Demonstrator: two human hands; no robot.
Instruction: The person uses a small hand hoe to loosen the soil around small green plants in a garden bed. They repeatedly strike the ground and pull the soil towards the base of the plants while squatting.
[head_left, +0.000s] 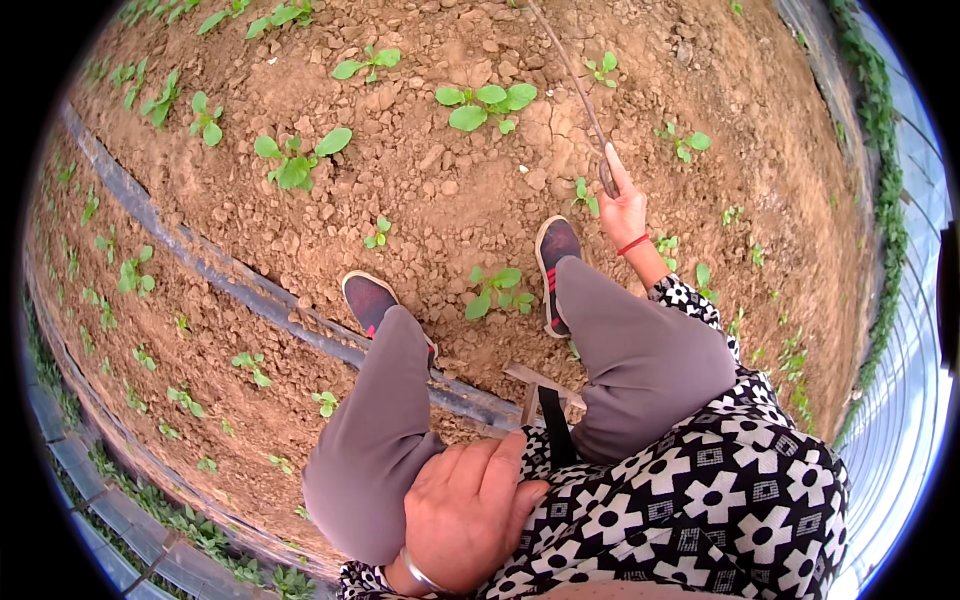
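My right hand (624, 214) grips the bent lower end of a thin brown rod (574, 79), perhaps rusty metal. The rod slants up and left across the soil to the top edge of the view, where its far end is hard to make out. A small seedling (585, 196) grows just left of that hand. My left hand (469, 510) rests on my lap by the left thigh, with the thumb apart and no object visible in it; what lies under the palm is hidden. Between my shoes stands a leafy seedling (499, 292).
Crumbly brown soil (420, 217) holds several scattered seedlings, including a broad-leaved one (487, 105) ahead. A dark, flat irrigation hose (247, 296) runs diagonally past my left shoe (369, 298). Wooden stool parts (531, 401) show beneath me. Curved translucent sheeting (892, 450) borders the right side.
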